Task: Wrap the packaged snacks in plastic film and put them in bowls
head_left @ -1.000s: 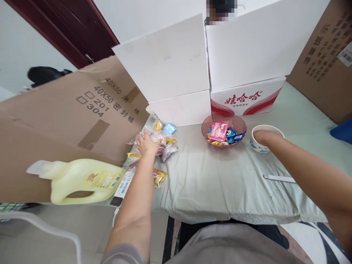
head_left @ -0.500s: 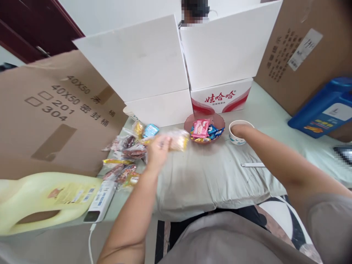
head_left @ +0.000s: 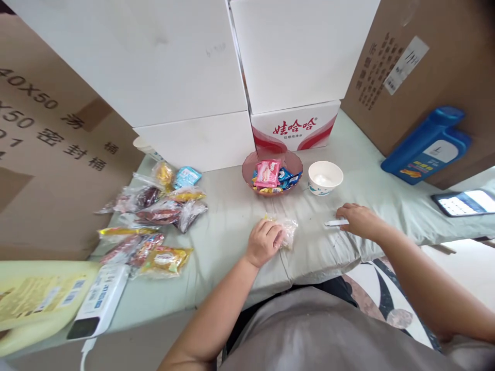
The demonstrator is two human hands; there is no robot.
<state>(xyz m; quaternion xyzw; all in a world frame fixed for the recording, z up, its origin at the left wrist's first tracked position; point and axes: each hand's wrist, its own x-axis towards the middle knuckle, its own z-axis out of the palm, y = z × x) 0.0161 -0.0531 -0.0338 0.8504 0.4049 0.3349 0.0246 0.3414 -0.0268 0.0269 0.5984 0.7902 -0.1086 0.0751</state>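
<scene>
My left hand [head_left: 265, 241] is closed on a clear snack bag [head_left: 286, 228] with yellow pieces, pressed down on the pale green cloth [head_left: 232, 206] in front of me. My right hand [head_left: 356, 220] lies over a thin white stick-like object [head_left: 334, 223] on the cloth, fingers curled on it. Behind them stand a pink glass bowl [head_left: 247, 172] of wrapped sweets and a small white cup [head_left: 325, 177]. A pile of several snack packets [head_left: 154, 216] lies to the left.
White boxes [head_left: 185, 77] and a red-printed carton [head_left: 296, 131] stand at the back. Brown cartons [head_left: 50, 144] flank both sides. A blue bottle [head_left: 427, 147] and a phone [head_left: 464, 202] lie right; a yellow jug [head_left: 34, 299] and a white device [head_left: 98, 301] lie left.
My left hand carried the clear snack bag from the pile down to the cloth in front of me. My right hand left the white cup and came down onto the white stick.
</scene>
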